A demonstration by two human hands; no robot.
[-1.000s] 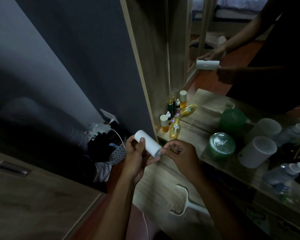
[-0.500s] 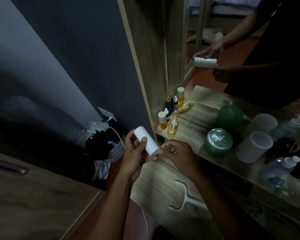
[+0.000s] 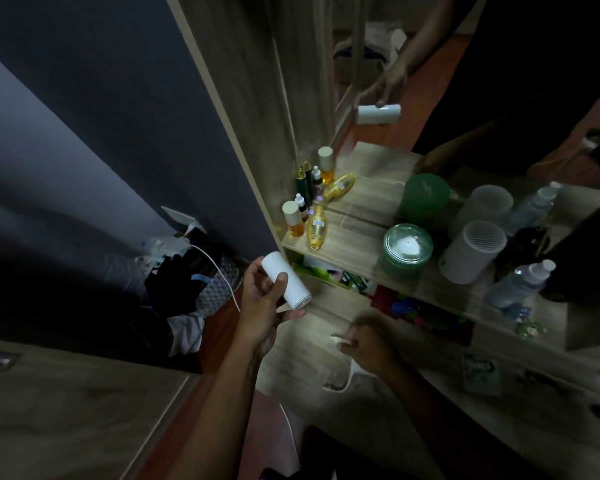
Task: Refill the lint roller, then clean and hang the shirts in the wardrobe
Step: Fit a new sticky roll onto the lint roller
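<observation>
One white roll (image 3: 296, 291) in left hand (image 3: 261, 308)

Lighting is dim. A dark grey wall (image 3: 101, 98) stands at left. A wood-grain mirror frame (image 3: 253, 126) borders the mirror (image 3: 430, 109). A wood-grain dresser shelf (image 3: 354, 252) sits below it. The floor (image 3: 219, 330) is reddish-brown. A wood-grain cabinet top (image 3: 66, 410) is at lower left.

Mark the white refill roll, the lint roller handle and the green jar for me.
white refill roll (image 3: 288, 282): head view, middle of its side.
lint roller handle (image 3: 336, 388): head view, its bent white end.
green jar (image 3: 407, 249): head view, centre of its lid.
</observation>
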